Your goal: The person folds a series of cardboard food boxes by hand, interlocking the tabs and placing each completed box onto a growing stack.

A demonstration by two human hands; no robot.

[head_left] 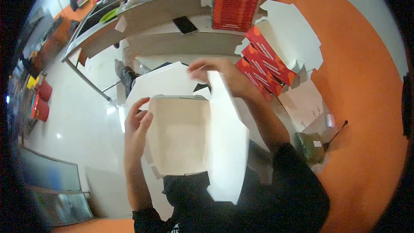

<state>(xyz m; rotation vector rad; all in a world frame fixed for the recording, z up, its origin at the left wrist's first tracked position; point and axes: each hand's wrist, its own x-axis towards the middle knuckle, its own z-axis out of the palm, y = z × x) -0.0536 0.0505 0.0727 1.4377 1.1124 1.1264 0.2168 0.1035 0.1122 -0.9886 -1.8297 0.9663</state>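
Note:
An open cardboard box with a pale, bare inside is in front of my body. Its white lid stands swung out to the right. My left hand holds the box's left wall, fingers curled at its upper corner. At the far end of the lid, my right hand is smeared by motion; whether its fingers grip the lid edge cannot be made out. A white cardboard panel shows beyond the box, partly hidden by it.
Red printed boxes are stacked at the right, the top one with its white lid raised. A tall stack of red flat cartons stands on the shelf ahead, near a black phone. A green-filled bag lies at the right.

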